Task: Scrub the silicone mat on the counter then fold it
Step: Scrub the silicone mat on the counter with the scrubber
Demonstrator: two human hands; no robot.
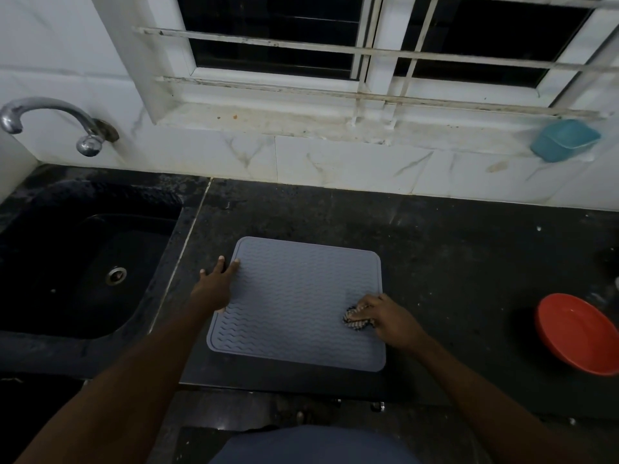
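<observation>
A grey silicone mat [294,296] with a wavy ridged surface lies flat on the dark counter [435,249], near its front edge. My left hand [216,284] rests flat on the mat's left edge, fingers spread, pressing it down. My right hand [388,318] sits on the mat's right side, closed around a striped scrubber [355,321] that touches the mat surface. Part of the scrubber is hidden under my fingers.
A black sink [83,259] with a chrome tap [50,118] above it lies to the left. A red bowl [576,333] stands on the counter at the right. A teal holder [564,140] hangs on the tiled wall below the barred window.
</observation>
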